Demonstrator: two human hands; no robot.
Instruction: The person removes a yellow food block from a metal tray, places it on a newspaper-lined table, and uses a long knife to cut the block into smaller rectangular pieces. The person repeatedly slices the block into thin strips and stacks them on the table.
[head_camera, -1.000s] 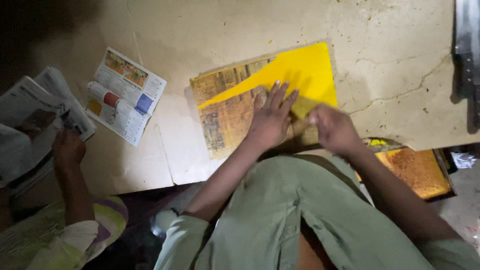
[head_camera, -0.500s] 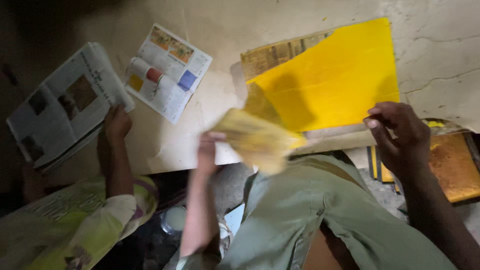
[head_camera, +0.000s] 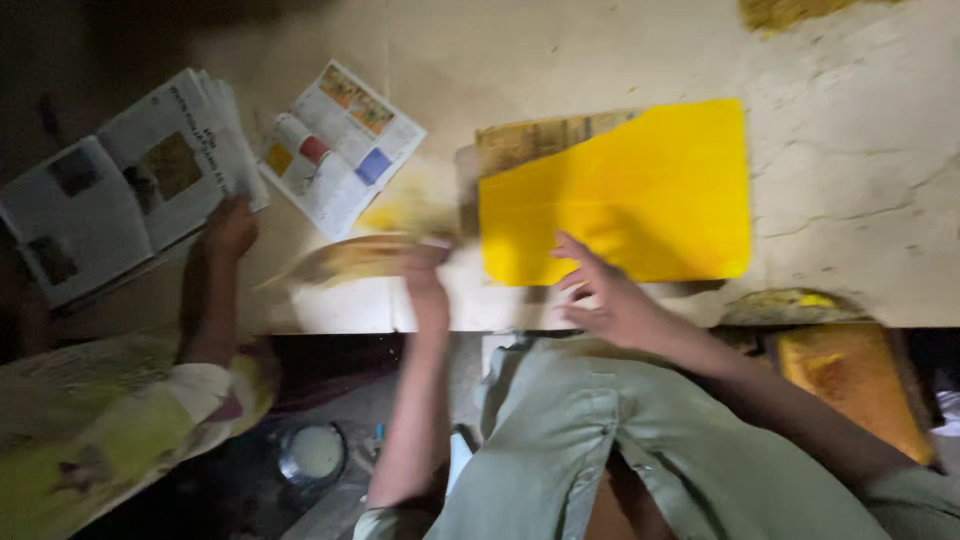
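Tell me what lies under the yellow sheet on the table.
A printed newspaper sheet sticks out from under the yellow sheet along its upper left edge. How far it runs beneath is covered. The right hand rests on the yellow sheet's lower edge.

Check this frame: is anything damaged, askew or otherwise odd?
The tabletop is cracked at the right and stained yellow. The yellow sheet lies skewed over a printed page. What the left hand touches is too blurred to identify.

Bare tabletop (head_camera: 860, 200) right of yellow sheet (head_camera: 640, 190) is open. Left side crowded: folded magazine (head_camera: 340, 145), co-worker's hand (head_camera: 228, 228) on newspaper stack (head_camera: 120, 180). Left hand (head_camera: 425, 265) blocks near edge.
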